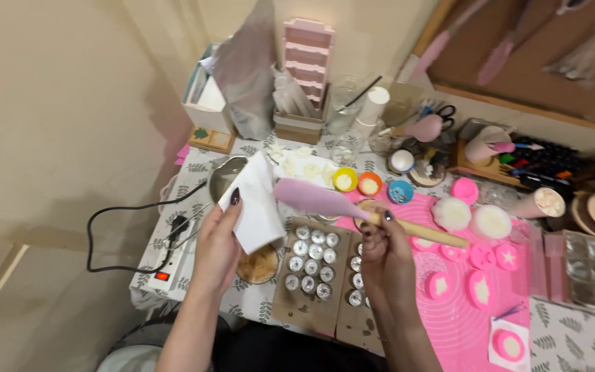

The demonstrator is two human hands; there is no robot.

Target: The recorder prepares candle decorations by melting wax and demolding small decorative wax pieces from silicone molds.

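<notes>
White tissue [256, 203] sits folded in my left hand [218, 244], my thumb and fingers pinched shut on its lower edge so it stands up over the table [566, 337]. My right hand [380, 258] is clamped around the wooden handle of a spatula [366, 212]; its pale pink blade points left and nearly meets the tissue. Below my hands lie two brown cardboard trays [311, 289] holding rows of small silver tealight cups. A pink silicone mat [459, 324] spreads out to the right, carrying round pink moulds with pale shapes inside. Beyond the spatula stand three small cups [370, 184], yellow, orange and blue. A grey foil pouch [246, 76] stands upright at the back beside a tall pink ribbed mould [308, 55]. A white power strip [166, 272] with a red switch lies at the table's left edge, its black cord looping off it. A metal pot [223, 176] sits just behind the tissue.
</notes>
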